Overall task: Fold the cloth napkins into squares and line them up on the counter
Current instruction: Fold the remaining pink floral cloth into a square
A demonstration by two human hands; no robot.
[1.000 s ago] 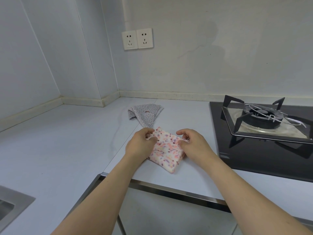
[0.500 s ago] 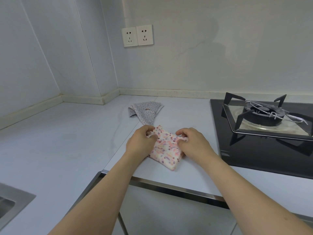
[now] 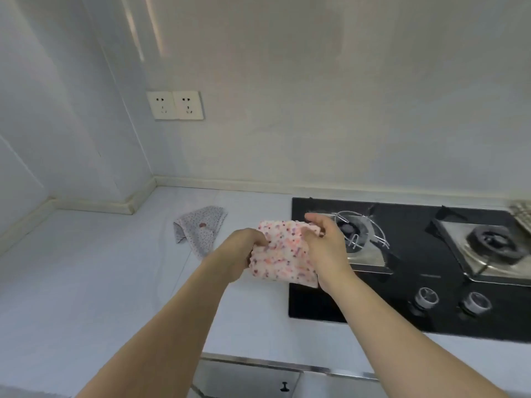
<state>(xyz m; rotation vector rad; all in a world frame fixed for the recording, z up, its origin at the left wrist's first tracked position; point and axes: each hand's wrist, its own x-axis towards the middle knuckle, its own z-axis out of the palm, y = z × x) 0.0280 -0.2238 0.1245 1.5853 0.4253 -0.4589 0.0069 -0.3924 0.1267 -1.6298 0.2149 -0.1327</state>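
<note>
1. The white counter runs along two walls into a corner, and a black gas hob with two burners and two knobs is set into its right part.
2. Two cloth napkins are in view. The grey dotted napkin lies loosely bunched on the counter toward the corner, left of and beyond both hands, untouched and apparently not yet squared.
3. The pink speckled napkin is folded to a rough square and held between the two hands, over the left edge of the hob; whether it is lifted clear is hard to tell.
4. The left hand grips its left edge with curled fingers; the right hand pinches its upper right corner, thumb over the cloth.
5. Judged from this, the folded piece needs setting down on bare counter to the left, away from the burners. The left hand is nearer the grey napkin, which lies with its long axis slanting toward the near right.
</note>
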